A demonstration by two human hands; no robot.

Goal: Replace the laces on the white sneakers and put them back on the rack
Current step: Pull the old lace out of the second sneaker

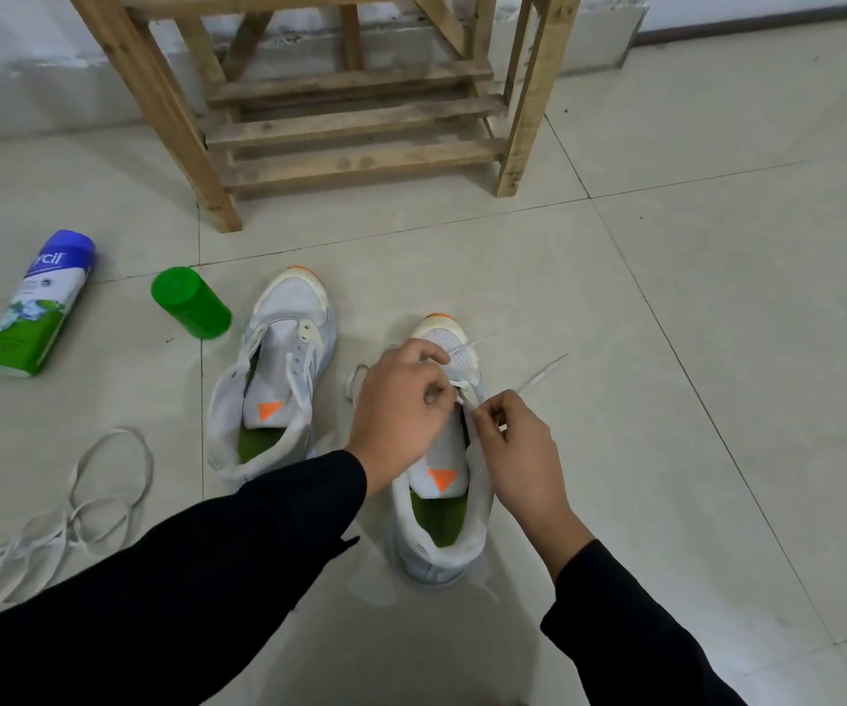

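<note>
Both hands on right sneaker point(434, 552), on the floor point(666, 298) in front of the rack point(355, 124): left hand point(401, 405) curled over its forefoot with fingers pinching the lace point(538, 374) at the eyelets, right hand point(518, 450) fingers narrow, pinching the same lace just beside. Left sneaker point(279, 369) sits alongside on the floor, unlaced, tongue up. Loose laces point(72, 519) piled on the floor far left; bottle point(37, 303) lying on its side, green cap point(190, 303) near it.
</note>
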